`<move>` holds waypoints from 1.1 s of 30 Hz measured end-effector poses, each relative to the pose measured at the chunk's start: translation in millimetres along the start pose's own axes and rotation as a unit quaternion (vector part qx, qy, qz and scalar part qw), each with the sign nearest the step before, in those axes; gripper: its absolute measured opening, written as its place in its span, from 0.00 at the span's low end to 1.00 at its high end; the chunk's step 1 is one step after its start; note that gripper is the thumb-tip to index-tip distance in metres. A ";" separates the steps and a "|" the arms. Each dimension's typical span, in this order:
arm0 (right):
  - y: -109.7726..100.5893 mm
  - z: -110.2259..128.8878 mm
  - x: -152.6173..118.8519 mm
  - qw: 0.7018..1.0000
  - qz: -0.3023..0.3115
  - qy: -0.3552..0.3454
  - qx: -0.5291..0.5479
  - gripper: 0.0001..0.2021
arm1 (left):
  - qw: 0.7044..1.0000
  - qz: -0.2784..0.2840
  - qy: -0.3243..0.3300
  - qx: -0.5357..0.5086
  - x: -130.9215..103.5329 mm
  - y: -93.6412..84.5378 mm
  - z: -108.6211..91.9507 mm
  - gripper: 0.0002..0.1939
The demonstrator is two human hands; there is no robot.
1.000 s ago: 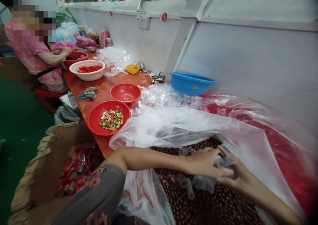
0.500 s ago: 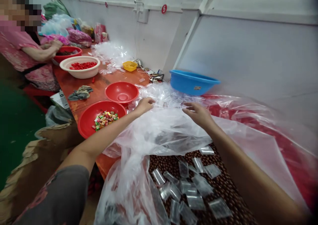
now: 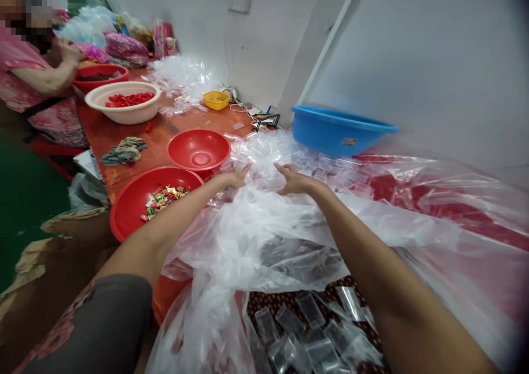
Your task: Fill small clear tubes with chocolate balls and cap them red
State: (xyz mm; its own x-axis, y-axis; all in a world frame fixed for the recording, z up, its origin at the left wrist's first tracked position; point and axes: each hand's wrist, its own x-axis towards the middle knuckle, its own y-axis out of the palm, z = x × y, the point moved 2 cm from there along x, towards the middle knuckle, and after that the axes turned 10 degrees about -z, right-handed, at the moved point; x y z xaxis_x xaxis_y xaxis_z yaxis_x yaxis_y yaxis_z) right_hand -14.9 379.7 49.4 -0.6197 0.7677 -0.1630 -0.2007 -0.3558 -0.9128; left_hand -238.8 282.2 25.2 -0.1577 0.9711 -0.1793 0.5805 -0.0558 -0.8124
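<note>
Both arms reach forward over a white plastic bag (image 3: 248,225). My left hand (image 3: 238,177) is open at the near left side of a pile of small clear plastic cases (image 3: 264,148), its thumb raised. My right hand (image 3: 293,180) faces it from the right side of the pile, open with thumb and fingers apart. A gap with some cases lies between the two hands. Below the bag's folds, more clear cases (image 3: 322,354) lie scattered on many small round brown balls (image 3: 361,327).
At left stand a red basin (image 3: 124,209) with wrapped sweets, a second red basin (image 3: 200,145) and a cream basin (image 3: 95,101) of red pieces. A blue basin (image 3: 330,131) is by the wall. A co-worker (image 3: 41,82) sits far left.
My hands have come closer together around the pile, the right moving left. The view has tilted down slightly. The co-worker's hands have risen from the far red basin.
</note>
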 end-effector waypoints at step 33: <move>-86.2 37.9 -87.2 0.887 -0.265 -0.179 0.334 0.49 | 0.910 -0.068 0.205 -0.353 -53.2 -58.2 -154.3 0.53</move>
State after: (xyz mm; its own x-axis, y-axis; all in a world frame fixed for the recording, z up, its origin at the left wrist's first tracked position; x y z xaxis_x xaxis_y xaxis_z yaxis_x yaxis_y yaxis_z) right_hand 27.7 323.2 156.5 -0.4810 0.7464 0.4600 -0.8663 -0.3240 -0.3802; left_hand -140.9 269.6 167.6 -0.0390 0.9709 0.2363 0.9695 0.0940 -0.2262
